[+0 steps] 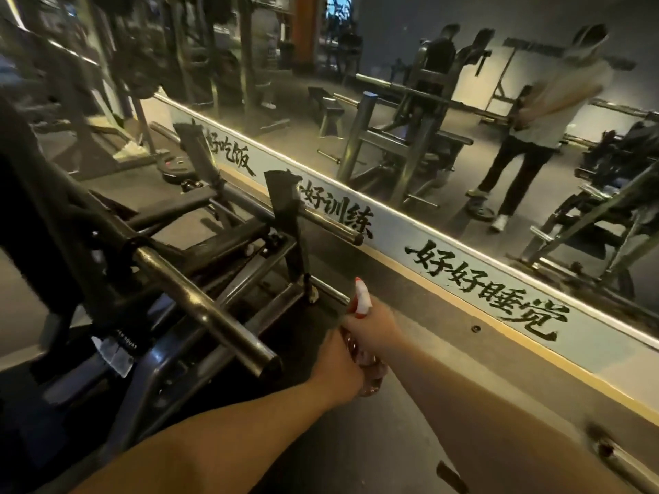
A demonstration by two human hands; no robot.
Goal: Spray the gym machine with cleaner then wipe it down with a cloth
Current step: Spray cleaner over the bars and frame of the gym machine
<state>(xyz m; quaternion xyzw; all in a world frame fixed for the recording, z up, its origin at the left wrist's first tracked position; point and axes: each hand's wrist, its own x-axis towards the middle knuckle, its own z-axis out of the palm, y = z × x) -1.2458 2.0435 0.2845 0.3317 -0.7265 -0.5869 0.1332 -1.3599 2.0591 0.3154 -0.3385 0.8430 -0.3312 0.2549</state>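
**A:** Two hands on one spray bottle [361,297]: the right hand [374,328] is wrapped round the neck under the red-and-white head, and the left hand [335,365] grips the body below. Is that a good hold for spraying?

**B:** It steadies the bottle, so yes. It is held in the air just beside the near end of the gym machine [107,251], with the nozzle pointing away toward the low frame and the short steel peg [330,290].

**A:** Where would you aim first?

**B:** At the parts people touch, I'd judge. Start with the long steel bar [203,308] nearest the bottle, then the dark rollers [228,240] behind it. Use short bursts and sweep along the bar, so the mist lands on metal and not on the floor [410,440] or the mirror [445,137] along the wall.

**A:** And the cloth?

**B:** None is in view. I cannot tell whether a finger sits on the trigger, because the right hand hides it. Wetting lightly should keep drips out of the joints before the wipe.
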